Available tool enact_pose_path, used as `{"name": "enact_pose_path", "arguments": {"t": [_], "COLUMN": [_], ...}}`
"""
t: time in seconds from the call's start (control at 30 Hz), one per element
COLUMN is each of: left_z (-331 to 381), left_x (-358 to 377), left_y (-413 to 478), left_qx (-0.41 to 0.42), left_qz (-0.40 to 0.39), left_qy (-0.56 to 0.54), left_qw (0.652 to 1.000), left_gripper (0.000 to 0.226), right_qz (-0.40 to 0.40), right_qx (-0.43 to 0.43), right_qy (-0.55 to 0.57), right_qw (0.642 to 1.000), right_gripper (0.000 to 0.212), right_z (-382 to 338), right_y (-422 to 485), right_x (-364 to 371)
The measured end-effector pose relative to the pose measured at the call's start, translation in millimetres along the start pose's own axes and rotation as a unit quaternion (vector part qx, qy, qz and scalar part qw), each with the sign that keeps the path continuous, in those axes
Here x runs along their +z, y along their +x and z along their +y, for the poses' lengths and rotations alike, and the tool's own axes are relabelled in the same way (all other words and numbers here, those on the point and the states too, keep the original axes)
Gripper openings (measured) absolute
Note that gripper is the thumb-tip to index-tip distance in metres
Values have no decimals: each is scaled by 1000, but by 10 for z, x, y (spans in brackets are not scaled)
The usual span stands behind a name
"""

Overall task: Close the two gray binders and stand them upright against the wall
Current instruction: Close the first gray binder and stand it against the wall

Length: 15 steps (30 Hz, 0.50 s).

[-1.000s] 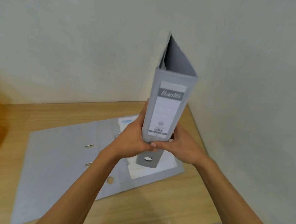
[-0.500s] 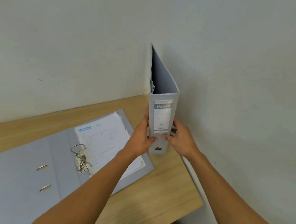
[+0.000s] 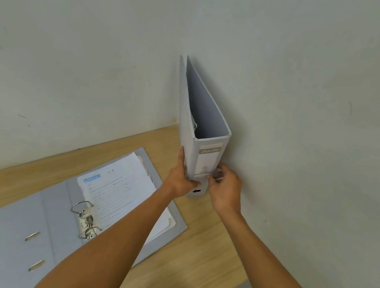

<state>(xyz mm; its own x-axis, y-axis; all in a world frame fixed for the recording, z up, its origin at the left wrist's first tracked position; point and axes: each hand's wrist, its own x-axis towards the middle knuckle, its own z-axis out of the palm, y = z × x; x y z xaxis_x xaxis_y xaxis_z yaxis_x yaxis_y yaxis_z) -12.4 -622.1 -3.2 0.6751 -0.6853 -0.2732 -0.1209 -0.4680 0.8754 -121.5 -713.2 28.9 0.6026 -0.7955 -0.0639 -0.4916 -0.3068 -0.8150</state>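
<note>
The upright binder [image 3: 191,130], pinched at its spine by both hands' fingers [image 3: 181,159], could be toppled if released unevenly

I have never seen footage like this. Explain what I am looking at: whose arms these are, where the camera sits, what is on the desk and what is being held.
No machine here: a person wears a wide-angle camera on the head, looking down at their own bare arms. The left hand and right hand grip the closed gray binder near its bottom, standing it upright in the corner by the wall. On the wooden desk lies the open gray binder, flat, its papers and metal rings showing.
</note>
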Motion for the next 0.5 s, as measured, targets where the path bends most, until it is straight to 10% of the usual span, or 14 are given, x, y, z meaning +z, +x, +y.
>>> {"name": "enact_pose_path", "arguments": {"t": [0.5], "left_z": [234], "left_x": [-9], "left_y": [462], "left_qx": [-64], "left_qz": [-3], "left_qy": [33], "left_qw": [997], "left_gripper": [126], "right_qz": [-20], "right_qx": [53], "right_qy": [114], "right_qw": [992], "right_gripper": [46], "right_z": [-23], "right_y": [179], "right_x": [48]}}
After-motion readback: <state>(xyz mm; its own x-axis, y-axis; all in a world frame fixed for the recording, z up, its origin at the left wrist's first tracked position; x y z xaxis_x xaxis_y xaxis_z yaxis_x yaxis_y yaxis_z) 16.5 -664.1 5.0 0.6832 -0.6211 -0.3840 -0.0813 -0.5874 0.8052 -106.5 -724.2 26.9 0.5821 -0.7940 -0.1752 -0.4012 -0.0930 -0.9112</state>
